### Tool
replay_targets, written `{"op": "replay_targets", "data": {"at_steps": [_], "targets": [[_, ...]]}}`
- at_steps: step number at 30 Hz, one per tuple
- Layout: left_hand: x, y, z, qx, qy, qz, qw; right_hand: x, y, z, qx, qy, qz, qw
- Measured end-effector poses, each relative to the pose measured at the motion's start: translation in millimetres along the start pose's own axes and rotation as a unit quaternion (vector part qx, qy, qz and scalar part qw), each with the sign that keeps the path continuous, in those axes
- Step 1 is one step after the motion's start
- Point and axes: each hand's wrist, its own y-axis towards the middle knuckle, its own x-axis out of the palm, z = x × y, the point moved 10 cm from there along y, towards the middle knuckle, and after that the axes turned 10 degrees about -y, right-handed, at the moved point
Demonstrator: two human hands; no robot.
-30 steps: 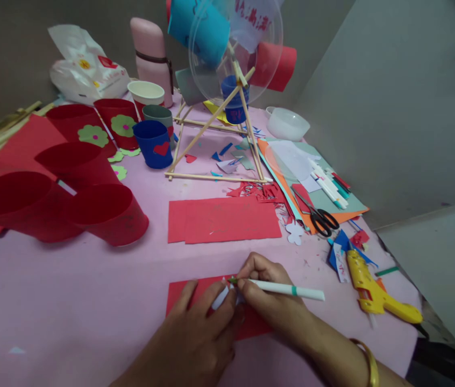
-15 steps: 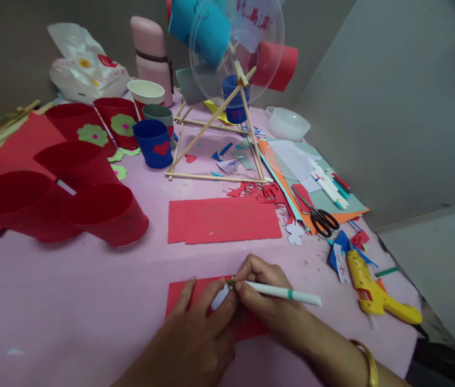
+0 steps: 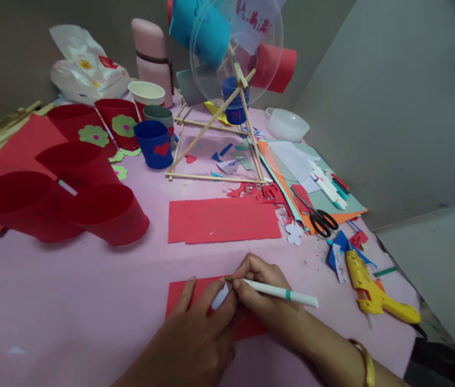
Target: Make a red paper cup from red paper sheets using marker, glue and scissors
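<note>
So, pink tabletop (image 3: 90, 301) under nearest red card (image 3: 251, 323); grey walls (image 3: 405, 118) beyond.

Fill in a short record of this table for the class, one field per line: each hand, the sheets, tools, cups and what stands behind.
Left hand: fingers spread over a red sheet, around a small white piece
Right hand: holds a white pen, tip near the white piece
Beyond the hands: two overlapping red sheets
Tools, right side: scissors; yellow glue gun
Cups, left side: red cups; blue cup with a red heart
Behind: stick frame; pink bottle
Hidden: part of the red sheet, under the hands
</note>
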Motion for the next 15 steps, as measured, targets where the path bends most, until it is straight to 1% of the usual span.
{"op": "replay_targets", "data": {"at_steps": [3,8,11,15], "targets": [[2.8,-1.3,2.2,0.016,0.002,-0.006,1.000,0.8,0.0,0.1,-0.001,0.006,-0.003,1.000],[2.2,0.2,-1.7,-0.014,-0.004,-0.016,1.000,0.3,0.0,-2.0,-0.008,-0.006,0.001,1.000],[1.3,0.4,0.6,-0.002,-0.003,-0.014,1.000,0.0,0.2,-0.6,-0.003,0.000,0.002,1.000],[-0.8,0.1,0.6,0.006,0.007,-0.008,1.000,-5.1,-0.6,-0.6,-0.010,0.027,0.027,0.999]]}}
